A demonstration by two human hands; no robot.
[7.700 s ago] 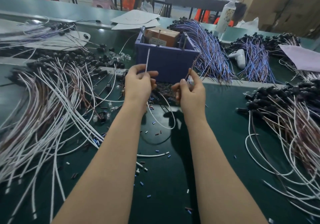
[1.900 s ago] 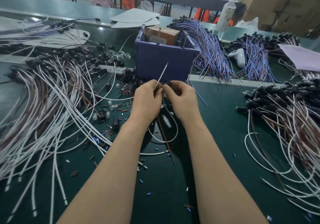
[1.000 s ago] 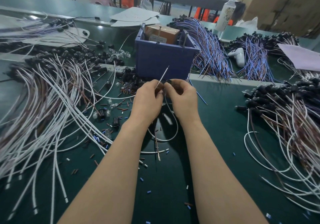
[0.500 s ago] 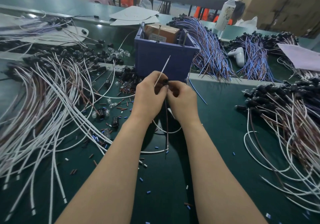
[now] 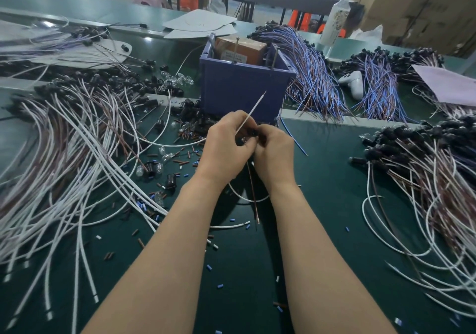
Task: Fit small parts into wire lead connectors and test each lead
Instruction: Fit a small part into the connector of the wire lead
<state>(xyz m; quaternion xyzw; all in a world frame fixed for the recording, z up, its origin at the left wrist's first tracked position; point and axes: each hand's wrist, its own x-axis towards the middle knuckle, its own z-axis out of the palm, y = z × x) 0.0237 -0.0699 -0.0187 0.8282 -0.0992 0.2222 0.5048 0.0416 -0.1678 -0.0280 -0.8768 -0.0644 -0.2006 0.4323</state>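
My left hand (image 5: pixel 226 145) and my right hand (image 5: pixel 274 153) meet in front of the blue box (image 5: pixel 244 88). Between their fingertips sits a small black connector (image 5: pixel 253 133). The left hand pinches the lead's white wire (image 5: pixel 253 108), whose stripped end sticks up to the right. A brown wire (image 5: pixel 253 194) of the same lead hangs down between my wrists, and a white loop curves below. What the right fingers pinch besides the connector is hidden.
Piles of white and brown leads (image 5: pixel 72 153) lie at the left and at the right (image 5: pixel 432 173). Blue-and-brown leads (image 5: pixel 314 75) fan out behind the box. Small clear bulbs (image 5: pixel 164 157), black sockets and cut sleeve bits litter the green mat (image 5: pixel 329 179). A white bottle (image 5: pixel 336 16) stands far back.
Both hands stayed together at the connector and rose slightly toward the box over the last second. The brown wire swung to hang straighter between my wrists.
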